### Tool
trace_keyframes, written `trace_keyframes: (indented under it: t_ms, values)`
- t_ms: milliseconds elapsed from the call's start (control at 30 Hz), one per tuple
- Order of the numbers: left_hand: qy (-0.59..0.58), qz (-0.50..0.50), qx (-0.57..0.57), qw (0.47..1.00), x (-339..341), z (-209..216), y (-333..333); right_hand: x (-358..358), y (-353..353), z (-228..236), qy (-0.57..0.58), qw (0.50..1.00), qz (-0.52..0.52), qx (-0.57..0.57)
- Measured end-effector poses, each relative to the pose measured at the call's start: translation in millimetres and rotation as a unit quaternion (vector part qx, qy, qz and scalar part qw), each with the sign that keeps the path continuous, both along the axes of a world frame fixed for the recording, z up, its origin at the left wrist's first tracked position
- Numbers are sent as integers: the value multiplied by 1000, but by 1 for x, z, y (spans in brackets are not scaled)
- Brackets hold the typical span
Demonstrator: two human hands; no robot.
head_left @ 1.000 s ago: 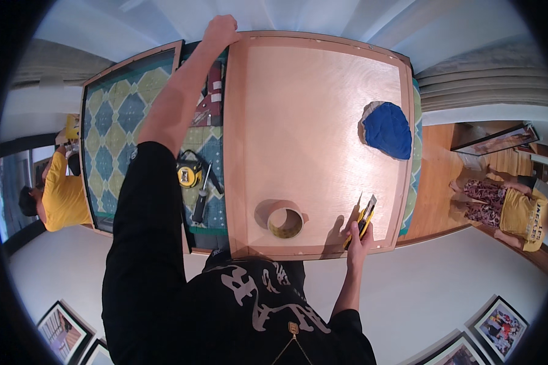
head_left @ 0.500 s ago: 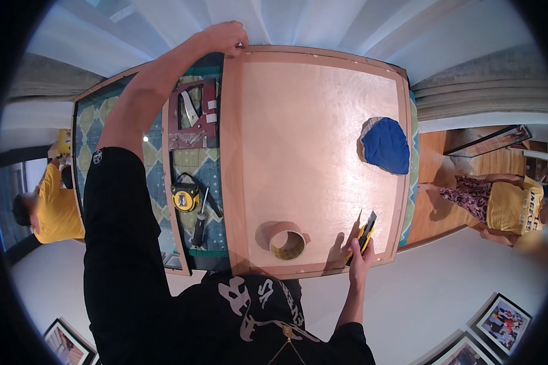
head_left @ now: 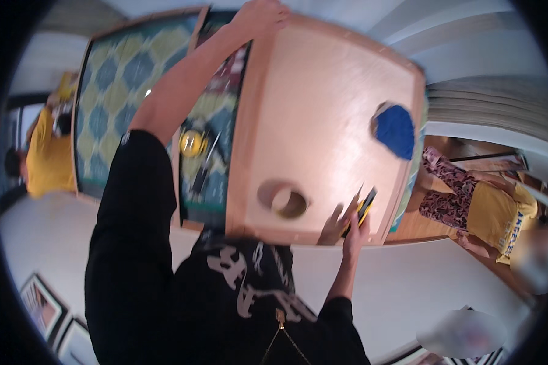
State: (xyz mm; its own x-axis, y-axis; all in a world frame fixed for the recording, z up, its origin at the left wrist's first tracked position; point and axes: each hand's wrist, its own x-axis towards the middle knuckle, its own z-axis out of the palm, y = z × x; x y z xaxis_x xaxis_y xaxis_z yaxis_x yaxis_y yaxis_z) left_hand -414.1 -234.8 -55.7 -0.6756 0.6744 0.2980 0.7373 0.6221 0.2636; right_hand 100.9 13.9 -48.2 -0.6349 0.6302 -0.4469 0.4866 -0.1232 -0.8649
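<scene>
One knife [head_left: 363, 210], likely light and stiff, best held behind its blade [head_left: 370, 194], is grasped in the right hand [head_left: 355, 231] over the board's [head_left: 323, 109] near right corner; left hand [head_left: 260, 17] at the far left corner, fingers' hold unclear

Left fingers [head_left: 280, 17] blur, their hold on the board [head_left: 323, 103] unclear.

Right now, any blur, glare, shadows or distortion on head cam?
Head view: blur softens the left hand, tape measure and screwdriver. Same head view: soft sheen on the plywood panel; right hand, utility knife and tape roll throw shadows leftward. Head view rim: fisheye bows the panel's edges, and the picture's corners go black.
</scene>
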Motion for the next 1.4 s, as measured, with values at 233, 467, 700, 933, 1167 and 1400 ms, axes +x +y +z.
trace_keyframes:
  t_ms: [233,467,700,933,1167,1400]
  values:
    - [-335,185,-28,923,398,60,-111,4,0,4,18,998,41,-32]
    - [-249,333,145,898,544,9,-113,6,8,5,20,991,135,-1]
    - [-204,357,104,906,554,4,-105,8,17,1,16,985,172,-11]
    - [-232,381,66,893,558,9,-96,9,25,-15,53,975,215,19]
    - [-171,401,116,893,561,-5,-79,16,-22,20,77,916,363,156]
    - [-245,535,493,641,579,-56,-67,6,-129,35,143,679,681,235]
